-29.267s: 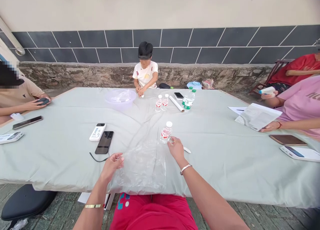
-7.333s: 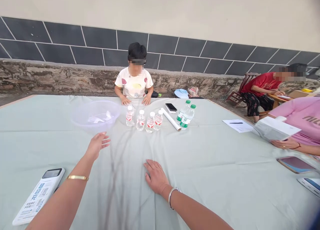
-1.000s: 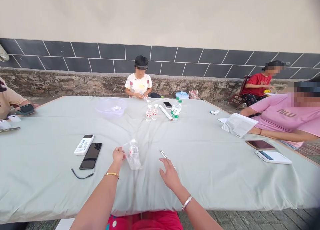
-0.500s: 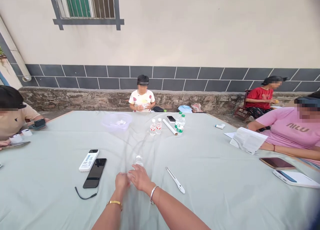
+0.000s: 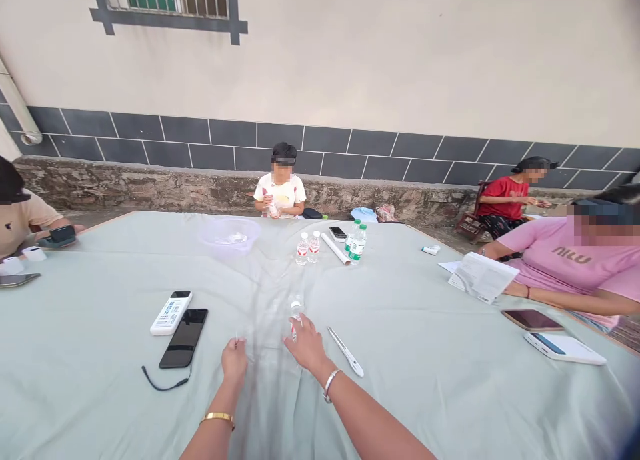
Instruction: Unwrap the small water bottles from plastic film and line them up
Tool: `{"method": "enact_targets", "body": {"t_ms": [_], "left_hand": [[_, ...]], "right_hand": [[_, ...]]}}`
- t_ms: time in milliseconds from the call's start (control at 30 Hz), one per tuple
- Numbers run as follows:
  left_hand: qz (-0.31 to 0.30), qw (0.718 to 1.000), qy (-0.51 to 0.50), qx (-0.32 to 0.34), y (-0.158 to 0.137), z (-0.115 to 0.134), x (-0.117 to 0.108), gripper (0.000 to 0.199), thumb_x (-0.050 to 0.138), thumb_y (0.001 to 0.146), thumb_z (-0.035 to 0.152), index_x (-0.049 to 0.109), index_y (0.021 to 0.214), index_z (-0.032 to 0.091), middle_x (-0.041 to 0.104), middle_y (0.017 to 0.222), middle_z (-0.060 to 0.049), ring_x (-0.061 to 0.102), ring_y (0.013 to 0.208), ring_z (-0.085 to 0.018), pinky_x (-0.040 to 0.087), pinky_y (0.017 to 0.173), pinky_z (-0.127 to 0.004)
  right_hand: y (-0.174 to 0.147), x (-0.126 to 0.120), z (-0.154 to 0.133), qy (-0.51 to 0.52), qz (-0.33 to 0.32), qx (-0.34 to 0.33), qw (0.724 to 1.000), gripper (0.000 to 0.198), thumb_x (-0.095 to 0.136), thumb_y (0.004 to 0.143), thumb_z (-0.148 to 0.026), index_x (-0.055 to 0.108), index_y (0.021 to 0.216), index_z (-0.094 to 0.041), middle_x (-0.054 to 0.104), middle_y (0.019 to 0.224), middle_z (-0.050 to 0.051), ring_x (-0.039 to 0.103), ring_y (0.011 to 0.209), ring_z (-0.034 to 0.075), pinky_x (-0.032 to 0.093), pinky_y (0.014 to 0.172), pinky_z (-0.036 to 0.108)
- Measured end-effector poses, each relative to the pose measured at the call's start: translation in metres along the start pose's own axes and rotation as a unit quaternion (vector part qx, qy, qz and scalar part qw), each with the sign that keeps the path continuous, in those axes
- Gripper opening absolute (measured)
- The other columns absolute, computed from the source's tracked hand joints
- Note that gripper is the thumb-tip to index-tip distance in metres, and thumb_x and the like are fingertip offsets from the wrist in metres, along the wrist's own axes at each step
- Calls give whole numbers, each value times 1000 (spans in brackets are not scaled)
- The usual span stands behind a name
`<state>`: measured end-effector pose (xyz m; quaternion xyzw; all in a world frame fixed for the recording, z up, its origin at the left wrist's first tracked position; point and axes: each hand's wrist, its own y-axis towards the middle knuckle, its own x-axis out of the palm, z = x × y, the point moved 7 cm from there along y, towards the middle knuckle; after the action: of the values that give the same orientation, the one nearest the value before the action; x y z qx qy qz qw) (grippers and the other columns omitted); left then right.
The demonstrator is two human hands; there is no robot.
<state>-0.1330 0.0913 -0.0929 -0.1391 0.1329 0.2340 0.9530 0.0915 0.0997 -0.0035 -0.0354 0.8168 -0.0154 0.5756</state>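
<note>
And here the right hand (image 5: 307,345) screens the lower part of a small clear bottle (image 5: 295,309), so whether fingers and bottle touch cannot be told. Over at the left hand (image 5: 234,361), something pale shows by the curled fingertips, too faint to name. Both forearms (image 5: 373,415) run out at the bottom edge. Across the table, whatever the seated person (image 5: 281,195) holds is too small to make out, and the lilac basin's (image 5: 211,236) contents blur. One green-capped bottle (image 5: 357,248) partly hides its twin (image 5: 351,232). Up top, the barred window (image 5: 173,3) loses its upper part; the left edge crops a person in beige (image 5: 36,212) and a phone (image 5: 17,281).
</note>
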Motion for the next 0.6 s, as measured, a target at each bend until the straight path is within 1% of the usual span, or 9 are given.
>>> {"method": "enact_targets", "body": {"t_ms": [67, 133, 167, 233, 333, 400, 467, 533, 600], "left_hand": [[3, 999, -38, -15, -2, -2, -5, 25, 42, 82, 43, 48, 68, 23, 31, 43, 9, 38, 37, -12, 32, 42, -24], [5, 997, -76, -29, -5, -2, -9, 25, 43, 80, 45, 49, 70, 23, 28, 43, 10, 33, 36, -10, 29, 40, -23], [5, 995, -95, -35, -7, -2, -11, 24, 42, 80, 45, 49, 72, 23, 26, 43, 11, 31, 36, -10, 28, 40, -23], [6, 990, -135, -46, -11, -1, -14, 24, 41, 79, 45, 49, 76, 22, 25, 44, 12, 27, 36, -9, 25, 38, -22], [5, 981, -184, -58, -14, 2, -22, 27, 42, 76, 47, 50, 80, 21, 26, 45, 12, 24, 36, -7, 21, 37, -21], [7, 976, -208, -62, -13, 4, -33, 32, 44, 73, 51, 50, 81, 21, 27, 45, 13, 24, 35, -7, 20, 36, -21], [18, 973, -222, -65, -10, 3, -49, 36, 46, 71, 55, 49, 82, 21, 26, 44, 14, 23, 35, -6, 20, 36, -20], [26, 972, -225, -69, -7, -1, -66, 38, 48, 69, 57, 49, 82, 21, 25, 43, 14, 21, 34, -5, 18, 35, -20], [19, 973, -216, -77, -7, -7, -81, 40, 56, 64, 56, 50, 80, 20, 25, 42, 14, 21, 33, -5, 16, 34, -19]], "right_hand": [[3, 9, -1, -21, -17, 12, 1000, 61, 60, 78, -40, 45, 136, -28, 19, 156, 8, 19, 140, 35, 31, 103, 54], [3, 7, 9, -37, 13, 36, 999, 64, 61, 77, -32, 43, 138, -27, 16, 156, 10, 25, 138, 34, 31, 103, 52], [1, 3, 16, -38, 35, 51, 997, 66, 60, 77, -31, 40, 140, -26, 20, 155, 12, 31, 135, 33, 32, 103, 49], [-1, -6, 35, -33, 58, 84, 994, 71, 58, 79, -36, 34, 143, -21, 35, 146, 17, 42, 127, 32, 36, 100, 44], [-1, -14, 53, -24, 18, 108, 994, 75, 54, 80, -44, 30, 145, -14, 54, 125, 19, 50, 117, 31, 40, 93, 40], [3, -18, 57, -28, -1, 109, 994, 69, 51, 82, -41, 33, 143, -15, 56, 122, 18, 52, 116, 30, 41, 90, 37], [8, -21, 58, -42, 8, 109, 993, 63, 51, 82, -39, 39, 140, -17, 56, 123, 17, 51, 116, 30, 42, 89, 38], [15, -22, 59, -33, 34, 109, 993, 64, 58, 77, -38, 43, 136, -18, 56, 122, 17, 51, 116, 32, 41, 90, 41], [21, -23, 66, 52, 65, 127, 988, 69, 69, 66, -33, 50, 129, -16, 58, 119, 18, 51, 115, 34, 40, 91, 45]]}}
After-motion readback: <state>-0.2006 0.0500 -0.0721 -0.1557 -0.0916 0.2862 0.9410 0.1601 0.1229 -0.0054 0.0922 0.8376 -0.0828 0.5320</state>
